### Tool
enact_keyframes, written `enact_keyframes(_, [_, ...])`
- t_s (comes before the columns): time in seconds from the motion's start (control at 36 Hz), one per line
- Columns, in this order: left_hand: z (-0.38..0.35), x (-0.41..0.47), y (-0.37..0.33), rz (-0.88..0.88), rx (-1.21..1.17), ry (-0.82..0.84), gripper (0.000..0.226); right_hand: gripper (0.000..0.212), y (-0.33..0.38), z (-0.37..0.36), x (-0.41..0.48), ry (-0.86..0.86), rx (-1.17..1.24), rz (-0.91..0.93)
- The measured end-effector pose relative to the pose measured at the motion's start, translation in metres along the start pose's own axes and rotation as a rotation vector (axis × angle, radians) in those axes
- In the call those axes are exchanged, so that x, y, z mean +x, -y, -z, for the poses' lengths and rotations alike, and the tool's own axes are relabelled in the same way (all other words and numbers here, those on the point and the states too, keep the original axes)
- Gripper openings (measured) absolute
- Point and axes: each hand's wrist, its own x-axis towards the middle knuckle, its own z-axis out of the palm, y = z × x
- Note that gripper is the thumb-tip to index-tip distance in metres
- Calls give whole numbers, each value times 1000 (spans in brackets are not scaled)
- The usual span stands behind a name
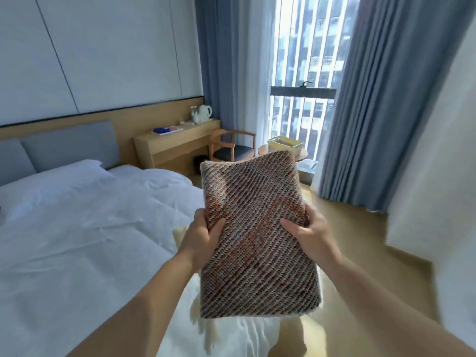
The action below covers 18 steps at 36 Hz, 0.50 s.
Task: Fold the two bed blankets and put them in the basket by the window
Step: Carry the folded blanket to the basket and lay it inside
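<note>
A folded woven blanket (255,235), brown and orange with diagonal stripes, is held up in front of me over the bed's corner. My left hand (203,235) grips its left edge and my right hand (306,233) grips its right edge. Beyond its top edge, a pale yellow basket (284,145) stands on a small round table (301,154) by the window. A cream fringed cloth (206,328) shows under the blanket on the bed edge; it may be the second blanket, mostly hidden.
The white bed (77,240) fills the left. A wooden chair (233,146) and a desk (175,143) with a kettle stand near the round table. Blue curtains (381,99) frame the window. A strip of wooden floor (360,240) runs along the right toward the window.
</note>
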Motion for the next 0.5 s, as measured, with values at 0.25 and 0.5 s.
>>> enact_keyframes(0.25, [-110,11,-82,-103,-135,94,31,34,4,122,-24,-190,-151,59])
enact_keyframes(0.5, [-170,42,-116,-119,-149,237,38,38,-7,180,-23,-352,-256,20])
